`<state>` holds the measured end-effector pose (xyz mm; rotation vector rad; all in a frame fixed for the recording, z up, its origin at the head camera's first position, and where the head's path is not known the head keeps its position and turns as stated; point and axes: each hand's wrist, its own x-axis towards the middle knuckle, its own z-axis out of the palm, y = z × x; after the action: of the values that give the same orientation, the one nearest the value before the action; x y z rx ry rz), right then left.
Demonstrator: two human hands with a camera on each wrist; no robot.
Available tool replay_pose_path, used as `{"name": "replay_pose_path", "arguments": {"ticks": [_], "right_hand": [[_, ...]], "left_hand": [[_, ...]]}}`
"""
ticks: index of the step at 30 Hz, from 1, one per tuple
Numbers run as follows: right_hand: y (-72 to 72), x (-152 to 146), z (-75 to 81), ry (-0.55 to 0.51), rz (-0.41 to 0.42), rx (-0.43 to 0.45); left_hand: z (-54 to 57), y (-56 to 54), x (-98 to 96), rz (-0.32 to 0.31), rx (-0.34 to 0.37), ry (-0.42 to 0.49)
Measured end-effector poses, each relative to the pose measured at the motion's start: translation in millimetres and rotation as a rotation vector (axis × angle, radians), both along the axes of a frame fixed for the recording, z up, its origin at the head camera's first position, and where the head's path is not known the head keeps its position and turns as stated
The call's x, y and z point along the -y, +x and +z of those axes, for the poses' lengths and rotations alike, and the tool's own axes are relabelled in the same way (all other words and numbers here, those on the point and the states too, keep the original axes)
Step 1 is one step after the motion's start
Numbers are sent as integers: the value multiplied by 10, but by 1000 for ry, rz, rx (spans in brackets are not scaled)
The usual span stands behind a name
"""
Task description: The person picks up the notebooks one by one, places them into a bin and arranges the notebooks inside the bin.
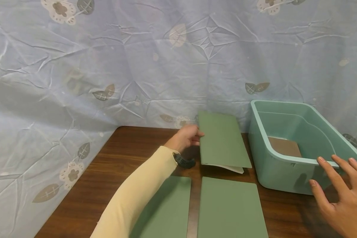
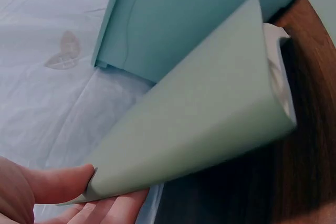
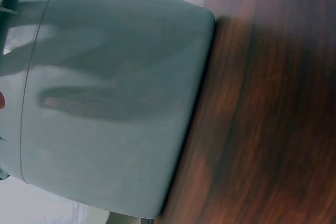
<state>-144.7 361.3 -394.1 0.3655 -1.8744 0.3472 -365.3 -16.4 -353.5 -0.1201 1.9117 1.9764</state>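
My left hand [image 1: 185, 137] pinches the left edge of a green notebook [image 1: 223, 140], thumb on the cover and fingers beneath. The notebook is raised and tilted above the back of the table, its pale pages parting from the cover at the near end. In the left wrist view, the thumb and fingers of the left hand [image 2: 79, 198] hold one end of the notebook [image 2: 194, 114]. At the right, my right hand [image 1: 346, 195] has its fingers spread by the near rim of a teal plastic bin [image 1: 297, 175]; whether they touch it I cannot tell.
Two more green notebooks lie side by side in front, one on the left [image 1: 169, 205] partly under my sleeve and one on the right [image 1: 230, 208]. A brown flat item [image 1: 284, 147] lies inside the bin. Behind the wooden table [image 1: 86, 191] hangs a patterned sheet [image 1: 166, 66].
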Motion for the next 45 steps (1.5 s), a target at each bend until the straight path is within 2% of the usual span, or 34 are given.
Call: {"name": "replay_pose_path", "arguments": {"ticks": [5,18,24,29,34,41,45], "right_hand": [[19,28,13,-3,1,1],[86,83,-10,-14,-13,1],[126,123,-9,-18,-20,-2],[149,155,-2,-24,-20,-12],[184,158,-11,-19,-39,-1],[214,182,-15,-16,-46,4],[230,210,-3,-19,-40,-2]], "left_hand": [[91,17,45,12,-2,15],[158,38,113,79,21,103],[240,80,150,113,16,156],[345,136,149,156,22,253],[469,219,152,171,25,351],[703,317,191,206,17,436],[851,334,217,200,-8,475]]}}
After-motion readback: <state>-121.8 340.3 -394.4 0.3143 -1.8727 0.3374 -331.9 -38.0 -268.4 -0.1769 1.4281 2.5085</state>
